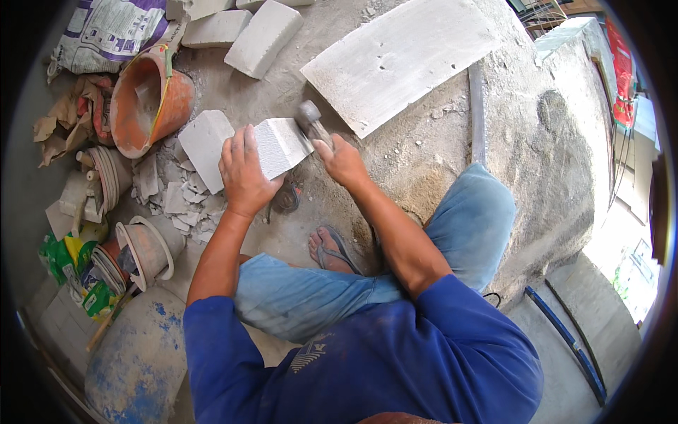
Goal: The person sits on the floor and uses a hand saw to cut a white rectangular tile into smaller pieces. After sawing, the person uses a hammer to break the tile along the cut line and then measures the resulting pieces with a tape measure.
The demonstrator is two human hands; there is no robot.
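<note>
My left hand (245, 173) is closed on the near left end of a small white aerated concrete block (274, 150), fingers laid over its edge. In my right hand (345, 161) is a hammer (309, 113), gripped by the handle close below its rounded metal head. The head is beside the block's far right edge; whether they touch I cannot tell. Behind my left hand another pale block (205, 145) leans among broken pieces. A large flat white slab (402, 60) lies beyond the hammer.
An orange bucket (152, 99) lies tipped at the left, near whole blocks (265, 39). Rubble (185, 205) covers the floor by my left forearm. A long metal straightedge (477, 113) runs from the slab to my knee. A blue level-like bar (565, 343) lies at the lower right.
</note>
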